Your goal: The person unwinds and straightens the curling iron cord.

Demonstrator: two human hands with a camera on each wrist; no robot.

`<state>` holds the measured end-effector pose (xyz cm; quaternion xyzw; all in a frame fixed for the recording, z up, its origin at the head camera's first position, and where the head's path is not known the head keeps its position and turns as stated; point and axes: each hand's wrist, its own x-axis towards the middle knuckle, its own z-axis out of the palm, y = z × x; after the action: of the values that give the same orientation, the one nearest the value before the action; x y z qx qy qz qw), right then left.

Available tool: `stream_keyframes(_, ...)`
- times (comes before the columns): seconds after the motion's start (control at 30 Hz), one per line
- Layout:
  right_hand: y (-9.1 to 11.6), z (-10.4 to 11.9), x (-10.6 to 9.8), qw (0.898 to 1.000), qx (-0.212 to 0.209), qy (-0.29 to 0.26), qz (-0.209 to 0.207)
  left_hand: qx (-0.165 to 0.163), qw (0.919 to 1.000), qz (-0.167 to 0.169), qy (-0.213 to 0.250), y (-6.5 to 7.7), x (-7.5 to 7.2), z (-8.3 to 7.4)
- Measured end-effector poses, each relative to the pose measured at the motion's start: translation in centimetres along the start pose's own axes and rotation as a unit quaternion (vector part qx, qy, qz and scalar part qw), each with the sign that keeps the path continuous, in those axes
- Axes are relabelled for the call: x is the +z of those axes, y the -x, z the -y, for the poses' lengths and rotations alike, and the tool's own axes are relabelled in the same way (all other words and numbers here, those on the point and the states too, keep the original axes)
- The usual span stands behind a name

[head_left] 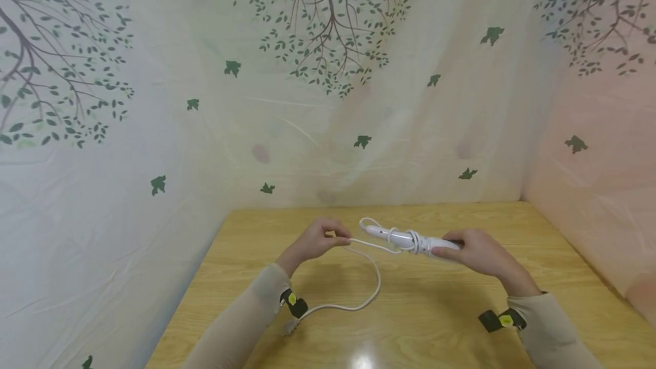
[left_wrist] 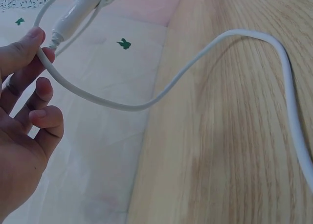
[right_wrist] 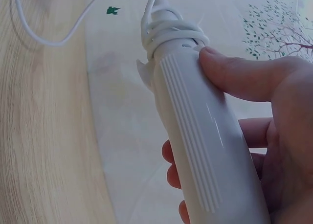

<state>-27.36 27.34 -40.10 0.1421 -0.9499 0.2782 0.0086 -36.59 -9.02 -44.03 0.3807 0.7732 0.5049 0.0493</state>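
Observation:
A white hair iron (head_left: 402,238) is held above the table, its cord looped several times around its middle. My right hand (head_left: 479,252) grips its wider end; the right wrist view shows the thumb on the ribbed casing (right_wrist: 190,131) and fingertips curling around the far side. To the left, my left hand (head_left: 318,239) pinches the white cord (left_wrist: 105,101) between thumb and forefinger, the other fingers loosely bent. From the pinch the cord hangs in a curve down toward the table, ending in a plug (head_left: 290,327) beside the left wrist.
The wooden table (head_left: 246,232) spreads beneath both hands. Pale sheeting (head_left: 307,158) printed with trees and green leaves stands behind it and on both sides. Dark straps with a yellow mark (head_left: 506,320) sit at both wrists.

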Motion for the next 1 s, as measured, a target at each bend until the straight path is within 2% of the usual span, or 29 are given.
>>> stream_keyframes(0.33,-0.1,0.0,-0.6,0.999,0.022,0.011,-0.033,-0.002,0.9994,0.004,-0.033,0.7,0.3,1.2)
stream_keyframes(0.43,-0.1,0.2,-0.9,0.999,0.017,0.012,-0.042,-0.011,0.999,0.005,-0.044,0.9,0.4,1.6)
stream_keyframes(0.67,0.0,0.6,-1.2,0.998,0.003,0.004,-0.059,-0.02,0.9991,0.012,-0.035,1.2,0.9,2.5)
stream_keyframes(1.0,0.5,1.6,-1.7,0.998,-0.016,-0.003,-0.064,-0.036,0.9967,0.005,-0.073,1.4,1.1,2.8)
